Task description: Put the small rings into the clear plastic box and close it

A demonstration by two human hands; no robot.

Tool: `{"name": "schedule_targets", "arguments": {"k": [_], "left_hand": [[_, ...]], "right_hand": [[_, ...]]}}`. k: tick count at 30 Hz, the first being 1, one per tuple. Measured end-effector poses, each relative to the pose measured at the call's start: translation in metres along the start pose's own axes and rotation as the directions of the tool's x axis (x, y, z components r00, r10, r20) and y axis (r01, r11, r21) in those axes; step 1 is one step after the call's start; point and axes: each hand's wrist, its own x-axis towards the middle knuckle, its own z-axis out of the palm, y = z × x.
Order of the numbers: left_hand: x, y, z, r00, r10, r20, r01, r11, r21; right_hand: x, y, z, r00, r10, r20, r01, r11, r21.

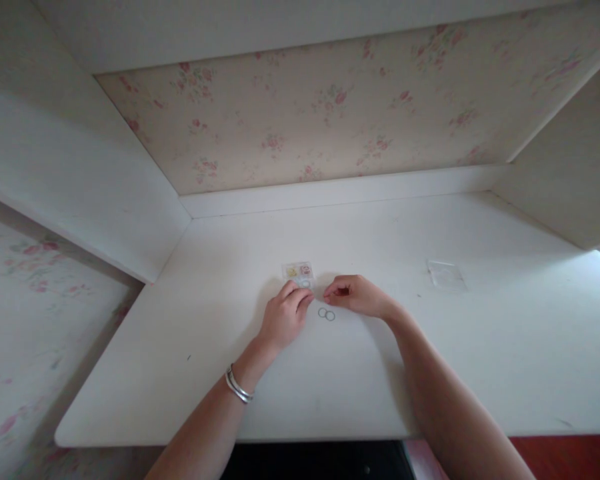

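A small clear compartment box lies on the white desk, with yellow bits and red bits in its far compartments and pale rings in a near one. My left hand rests at the box's near edge and covers part of it. Its fingers are curled and pressed together; what they grip is hidden. Just to the right, my right hand has thumb and fingers pinched, facing the left fingertips. Anything in that pinch is too small to make out. Two thin dark rings lie overlapping on the desk, slightly nearer than the fingertips.
A clear plastic lid or flat case lies farther right on the desk. A tiny dark strip is at left. White panels flank the desk, and floral wallpaper covers the back. Something black is below the front edge.
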Motion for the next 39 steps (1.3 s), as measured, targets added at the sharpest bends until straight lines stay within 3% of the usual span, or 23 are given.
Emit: {"name": "schedule_targets", "arguments": {"k": [4, 9, 17, 19, 21, 25, 31, 35, 37, 39], "left_hand": [[0.012, -0.001, 0.000, 0.995, -0.079, -0.069, 0.085, 0.992, 0.095], [0.019, 0.003, 0.003, 0.993, -0.116, -0.032, 0.120, 0.964, 0.239], [0.012, -0.001, -0.007, 0.983, -0.105, -0.151, 0.127, 0.980, 0.150], [0.005, 0.001, -0.010, 0.992, -0.068, -0.106, 0.082, 0.987, 0.135], [-0.002, 0.004, -0.013, 1.000, -0.005, 0.011, 0.004, 0.992, 0.129], [-0.009, 0.010, -0.013, 0.966, 0.092, 0.242, -0.124, 0.985, 0.121], [-0.009, 0.013, -0.009, 0.940, 0.096, 0.328, -0.161, 0.971, 0.177], [-0.011, 0.012, -0.008, 0.934, 0.111, 0.339, -0.178, 0.969, 0.172], [-0.012, 0.013, -0.008, 0.932, 0.120, 0.342, -0.186, 0.968, 0.170], [-0.013, 0.012, -0.009, 0.931, 0.126, 0.342, -0.193, 0.966, 0.171]], "right_hand": [[-0.006, -0.005, -0.001, 0.990, -0.023, 0.140, 0.042, 0.990, -0.137], [-0.007, -0.010, -0.001, 0.986, -0.002, 0.169, 0.040, 0.975, -0.219], [-0.008, -0.013, 0.000, 0.973, 0.003, 0.230, 0.076, 0.940, -0.333], [-0.009, -0.014, 0.000, 0.972, -0.017, 0.236, 0.098, 0.936, -0.338], [-0.009, -0.014, -0.001, 0.968, -0.037, 0.247, 0.119, 0.938, -0.326], [-0.010, -0.016, -0.002, 0.954, -0.053, 0.295, 0.153, 0.932, -0.328], [-0.012, -0.020, 0.002, 0.948, -0.071, 0.310, 0.170, 0.937, -0.305], [-0.013, -0.018, 0.003, 0.967, -0.065, 0.246, 0.119, 0.971, -0.209], [-0.011, -0.018, 0.005, 0.991, -0.049, 0.122, 0.067, 0.987, -0.145], [-0.005, -0.018, 0.012, 0.996, -0.047, -0.081, 0.037, 0.992, -0.122]]}}
